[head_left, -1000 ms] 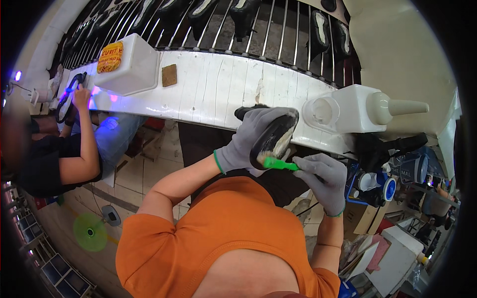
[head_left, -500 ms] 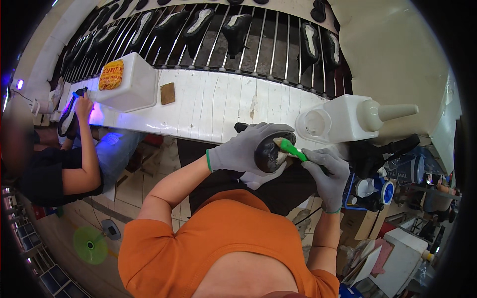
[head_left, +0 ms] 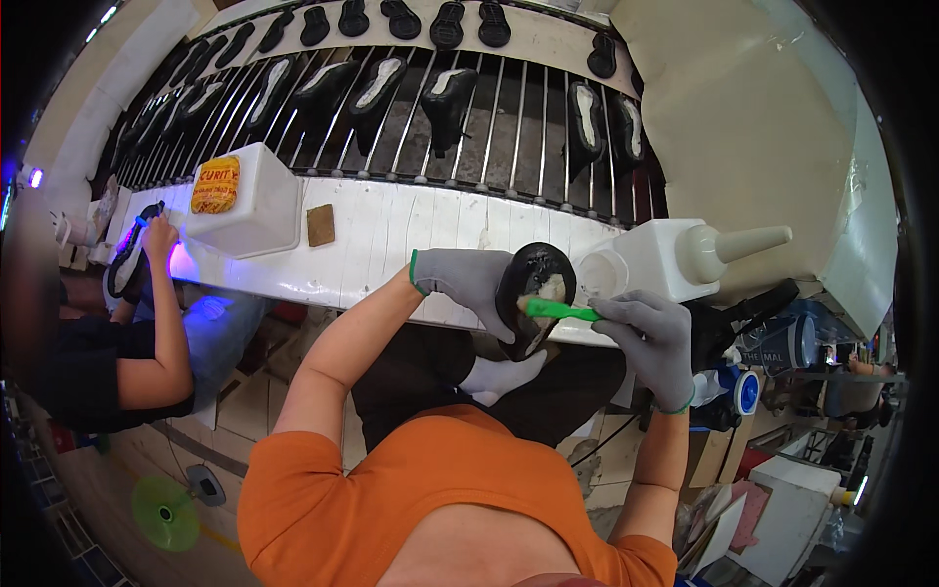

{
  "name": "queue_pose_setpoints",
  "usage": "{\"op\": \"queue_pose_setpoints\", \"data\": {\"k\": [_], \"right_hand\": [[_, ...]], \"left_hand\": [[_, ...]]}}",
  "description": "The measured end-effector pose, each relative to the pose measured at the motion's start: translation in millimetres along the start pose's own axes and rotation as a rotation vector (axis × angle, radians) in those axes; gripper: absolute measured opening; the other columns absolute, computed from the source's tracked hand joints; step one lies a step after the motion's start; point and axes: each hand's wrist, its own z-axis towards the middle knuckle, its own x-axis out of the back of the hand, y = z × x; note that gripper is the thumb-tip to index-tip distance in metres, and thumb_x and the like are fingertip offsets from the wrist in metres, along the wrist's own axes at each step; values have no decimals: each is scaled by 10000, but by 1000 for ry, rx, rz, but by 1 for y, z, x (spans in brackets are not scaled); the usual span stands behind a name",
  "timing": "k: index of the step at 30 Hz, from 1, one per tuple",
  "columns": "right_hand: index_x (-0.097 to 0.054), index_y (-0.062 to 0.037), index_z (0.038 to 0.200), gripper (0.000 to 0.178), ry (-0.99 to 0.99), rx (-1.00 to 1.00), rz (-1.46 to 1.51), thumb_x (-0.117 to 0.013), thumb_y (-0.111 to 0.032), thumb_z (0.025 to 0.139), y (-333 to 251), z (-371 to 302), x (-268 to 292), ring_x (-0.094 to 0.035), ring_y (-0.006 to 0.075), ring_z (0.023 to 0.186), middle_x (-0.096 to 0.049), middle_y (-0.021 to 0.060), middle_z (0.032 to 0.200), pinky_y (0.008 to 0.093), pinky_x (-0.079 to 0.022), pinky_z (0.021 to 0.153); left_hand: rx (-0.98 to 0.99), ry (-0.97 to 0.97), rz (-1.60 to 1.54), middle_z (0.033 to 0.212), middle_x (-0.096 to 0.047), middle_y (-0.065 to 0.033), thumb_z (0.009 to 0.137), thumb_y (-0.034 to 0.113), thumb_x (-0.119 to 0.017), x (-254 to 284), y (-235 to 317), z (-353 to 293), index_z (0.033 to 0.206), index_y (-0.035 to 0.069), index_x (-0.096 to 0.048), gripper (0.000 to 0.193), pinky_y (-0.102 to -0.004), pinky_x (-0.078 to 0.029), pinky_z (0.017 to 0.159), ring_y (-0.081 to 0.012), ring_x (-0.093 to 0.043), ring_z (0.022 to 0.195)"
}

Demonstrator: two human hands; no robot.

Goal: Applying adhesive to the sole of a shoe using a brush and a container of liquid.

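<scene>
In a grey glove with a green cuff, my left hand (head_left: 468, 284) grips a black shoe upper (head_left: 536, 266) by its side. Its underside faces me, with a pale patch in the middle. My right hand (head_left: 650, 338), gloved alike, pinches the handle of a green brush (head_left: 567, 310). The brush's head rests at the pale patch; whether the bristles touch is hard to tell. Just beyond, on the white bench (head_left: 391, 220), a small round white dish (head_left: 600, 274) adjoins a white plastic bottle (head_left: 660, 256) lying on its side, its spout pointing right.
Several black shoe uppers (head_left: 447, 103) lie on a metal roller rack (head_left: 499, 127) behind the bench, with black soles (head_left: 447, 24) on a ledge beyond. A white box (head_left: 259, 201) and a brown square (head_left: 320, 225) sit at left. A co-worker's hand (head_left: 158, 240) holds another shoe.
My left hand has turned the shoe from end-on to a more upright pose, showing more of its underside. The brush has swung nearly level. The view has shifted, showing more of the far ledge.
</scene>
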Motion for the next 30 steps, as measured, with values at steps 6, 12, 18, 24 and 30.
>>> {"op": "queue_pose_setpoints", "data": {"k": [6,12,18,24,30], "right_hand": [[-739,-43,953,210,239,-127,55,-759,-36,743,1,1,-11,-650,228,678,-667,107,786,271,-494,620],[-736,-43,967,223,-69,80,-217,-755,-53,746,-18,13,16,-628,210,646,-653,105,761,279,-469,581],[-727,-48,961,220,145,16,-61,-739,-49,741,-1,19,14,-613,215,667,-634,98,747,312,-468,601],[-721,-33,949,162,156,-216,150,-710,-52,789,16,-2,12,-641,286,746,-676,113,841,324,-504,696],[-695,-80,1017,242,269,-532,-470,-702,-203,808,104,-67,-34,-657,328,870,-685,131,948,432,-507,762]], "left_hand": [[52,11,-29,1085,-671,-79,630,223,-894,4,11,3,1168,28,-603,643,-291,-499,888,-137,-613,974],[-59,7,12,1115,-667,-83,631,231,-895,6,4,5,1186,23,-601,662,-290,-492,910,-150,-612,993],[16,-50,-41,1149,-658,-79,647,269,-890,11,10,10,1205,37,-608,667,-302,-470,958,-167,-601,1043],[102,122,-192,1208,-641,-62,670,121,-860,19,-7,-19,1194,32,-635,577,-317,-448,1005,-150,-582,1100],[44,612,-398,1182,-640,-84,658,48,-844,-11,-80,-27,1272,10,-556,680,-328,-470,970,-186,-589,1081]]}}
